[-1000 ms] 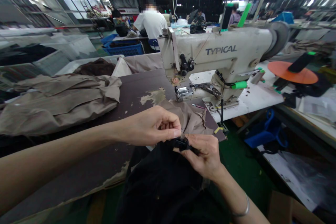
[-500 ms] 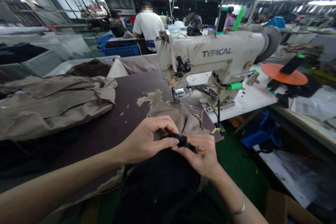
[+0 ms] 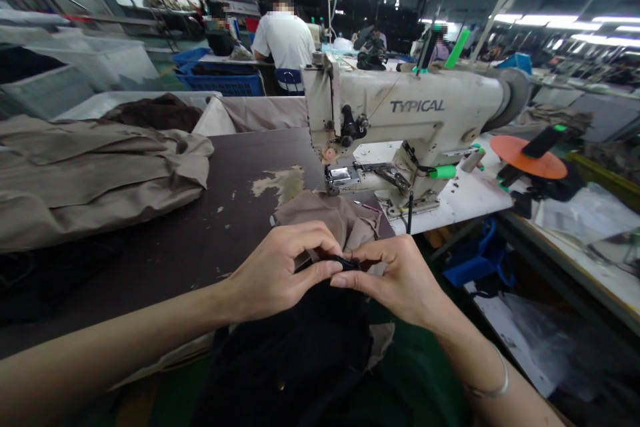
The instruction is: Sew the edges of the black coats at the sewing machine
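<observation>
Shift: left hand [image 3: 283,273] and right hand [image 3: 395,278] had closed in until their fingertips nearly met over the black tab [image 3: 345,263].
Grip: both hands pinched the tab between fingers and thumbs, hiding most of it.
Tab: small and dark, it sat at the top of a black garment [image 3: 285,353], near the bench edge.
Risk: with so little showing, a slipped pinch could lose the tab among the dark folds.
Around: tan cloth [image 3: 325,217] lay just beyond the hands on the bench [image 3: 165,213], near the sewing machine [image 3: 400,107].
</observation>
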`<state>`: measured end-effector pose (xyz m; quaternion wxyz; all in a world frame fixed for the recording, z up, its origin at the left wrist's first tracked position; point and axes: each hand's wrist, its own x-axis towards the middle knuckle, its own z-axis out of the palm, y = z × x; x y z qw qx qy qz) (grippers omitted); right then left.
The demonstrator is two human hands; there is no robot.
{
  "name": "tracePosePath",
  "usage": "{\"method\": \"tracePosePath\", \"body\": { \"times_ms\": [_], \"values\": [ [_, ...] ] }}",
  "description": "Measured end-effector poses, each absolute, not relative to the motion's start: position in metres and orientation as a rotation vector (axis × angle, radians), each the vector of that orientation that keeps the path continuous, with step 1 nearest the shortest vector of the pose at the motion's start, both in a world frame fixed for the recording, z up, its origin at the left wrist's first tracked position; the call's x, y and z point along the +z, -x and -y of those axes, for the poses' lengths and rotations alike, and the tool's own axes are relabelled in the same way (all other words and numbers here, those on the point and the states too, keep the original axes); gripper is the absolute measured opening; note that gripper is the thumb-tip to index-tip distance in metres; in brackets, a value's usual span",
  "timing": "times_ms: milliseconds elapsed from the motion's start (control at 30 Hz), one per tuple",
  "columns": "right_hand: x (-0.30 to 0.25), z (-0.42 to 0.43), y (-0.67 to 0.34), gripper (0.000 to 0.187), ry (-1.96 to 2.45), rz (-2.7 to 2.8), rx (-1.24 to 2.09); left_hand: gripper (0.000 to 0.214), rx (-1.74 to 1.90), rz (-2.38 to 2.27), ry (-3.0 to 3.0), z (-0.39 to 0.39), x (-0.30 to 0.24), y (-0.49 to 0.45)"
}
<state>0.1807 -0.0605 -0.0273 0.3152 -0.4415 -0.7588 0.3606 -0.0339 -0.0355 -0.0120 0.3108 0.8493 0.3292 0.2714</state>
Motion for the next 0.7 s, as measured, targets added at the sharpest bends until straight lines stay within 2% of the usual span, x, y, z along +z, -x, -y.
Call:
{"method": "tracePosePath", "body": {
  "times_ms": [167, 400, 500, 600, 700],
  "values": [
    [-0.028, 0.055, -0.181, 0.037, 1.171, 1.987, 0.999, 0.015, 0.757, -0.874, -2.193, 0.036, -0.019, 0.038],
    [-0.044, 0.058, -0.163, 0.020, 0.982, 1.923, 0.559, 0.028, 0.706, -1.161, -1.982, 0.047, -0.081, 0.048],
    [-0.047, 0.047, -0.147, 0.018, 0.890, 1.950, 0.473, 0.035, 0.718, -1.357, -1.896, 0.052, -0.099, 0.054],
    [-0.035, 0.029, -0.127, 0.020, 0.839, 1.887, 0.576, 0.041, 0.704, -1.529, -1.917, 0.050, -0.081, 0.078],
    [-0.011, 0.012, -0.105, 0.027, 0.794, 1.703, 0.820, 0.038, 0.566, -1.719, -2.223, 0.032, -0.028, 0.117]
  ]
}}
